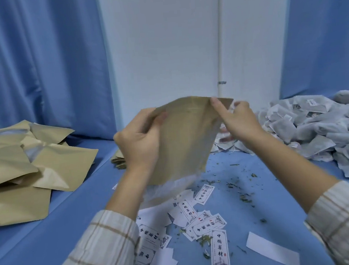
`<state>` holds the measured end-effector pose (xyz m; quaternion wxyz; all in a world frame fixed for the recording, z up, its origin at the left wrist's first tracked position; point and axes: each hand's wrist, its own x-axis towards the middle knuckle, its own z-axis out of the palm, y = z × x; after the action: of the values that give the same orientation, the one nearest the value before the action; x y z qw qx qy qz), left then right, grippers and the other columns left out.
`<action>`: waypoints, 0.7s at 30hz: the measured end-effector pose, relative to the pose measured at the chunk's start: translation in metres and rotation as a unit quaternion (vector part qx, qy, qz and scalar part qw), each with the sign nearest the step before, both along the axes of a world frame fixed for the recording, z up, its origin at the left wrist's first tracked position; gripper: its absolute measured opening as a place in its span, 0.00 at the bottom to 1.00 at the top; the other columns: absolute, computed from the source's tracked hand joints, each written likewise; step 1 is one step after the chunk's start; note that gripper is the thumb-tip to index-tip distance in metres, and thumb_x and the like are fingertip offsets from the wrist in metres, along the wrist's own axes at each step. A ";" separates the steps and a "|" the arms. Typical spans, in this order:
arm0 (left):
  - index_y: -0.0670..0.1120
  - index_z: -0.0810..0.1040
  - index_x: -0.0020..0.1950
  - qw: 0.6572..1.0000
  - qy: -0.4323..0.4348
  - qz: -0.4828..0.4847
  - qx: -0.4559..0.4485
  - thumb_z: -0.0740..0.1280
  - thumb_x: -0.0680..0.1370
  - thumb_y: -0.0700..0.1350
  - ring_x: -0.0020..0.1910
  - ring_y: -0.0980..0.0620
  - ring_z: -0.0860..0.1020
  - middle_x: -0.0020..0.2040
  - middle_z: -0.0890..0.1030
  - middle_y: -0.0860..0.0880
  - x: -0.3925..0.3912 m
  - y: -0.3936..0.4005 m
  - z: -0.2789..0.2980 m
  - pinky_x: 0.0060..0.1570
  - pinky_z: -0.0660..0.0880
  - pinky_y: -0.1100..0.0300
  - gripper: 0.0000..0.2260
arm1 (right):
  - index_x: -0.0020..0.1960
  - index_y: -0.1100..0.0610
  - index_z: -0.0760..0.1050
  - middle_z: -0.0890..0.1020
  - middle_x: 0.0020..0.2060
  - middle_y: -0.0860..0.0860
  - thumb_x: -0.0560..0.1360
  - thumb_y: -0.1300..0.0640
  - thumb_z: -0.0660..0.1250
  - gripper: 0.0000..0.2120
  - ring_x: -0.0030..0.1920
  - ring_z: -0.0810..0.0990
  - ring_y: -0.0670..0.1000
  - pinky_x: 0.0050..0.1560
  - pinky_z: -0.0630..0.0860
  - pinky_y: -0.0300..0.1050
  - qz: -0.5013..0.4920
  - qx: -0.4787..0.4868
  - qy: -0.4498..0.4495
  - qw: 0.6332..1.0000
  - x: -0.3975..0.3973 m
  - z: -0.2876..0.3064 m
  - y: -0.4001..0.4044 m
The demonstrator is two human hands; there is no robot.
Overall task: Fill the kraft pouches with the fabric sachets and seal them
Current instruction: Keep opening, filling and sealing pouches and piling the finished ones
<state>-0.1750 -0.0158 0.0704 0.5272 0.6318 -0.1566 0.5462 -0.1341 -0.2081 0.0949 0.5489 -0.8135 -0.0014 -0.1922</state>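
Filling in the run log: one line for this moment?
stage: pouch top handled | left hand: grips kraft pouch | right hand: pinches pouch top | sachet pile: right | seal: cannot tell

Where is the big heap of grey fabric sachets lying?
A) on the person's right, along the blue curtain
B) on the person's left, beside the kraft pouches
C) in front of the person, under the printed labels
A: the grey sachets are heaped at the right, while the spare kraft pouches lie at the left.

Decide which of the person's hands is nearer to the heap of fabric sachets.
Right. The right hand grips the kraft pouch's top corner just beside the heap of fabric sachets; the left hand holds the pouch's opposite edge, farther away.
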 end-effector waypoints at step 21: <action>0.47 0.72 0.44 0.977 0.195 -0.043 -0.070 0.66 0.77 0.40 0.35 0.58 0.75 0.34 0.77 0.53 -0.018 -0.014 -0.105 0.40 0.70 0.62 0.04 | 0.64 0.65 0.66 0.77 0.57 0.66 0.75 0.65 0.53 0.18 0.57 0.76 0.68 0.49 0.78 0.63 0.288 0.629 0.101 0.715 -0.022 -0.085 0.036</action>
<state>-0.1926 -0.0297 -0.0350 0.6131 0.6807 -0.0392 0.3989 -0.1562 -0.1722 0.0102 0.9597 -0.2556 -0.0588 0.1014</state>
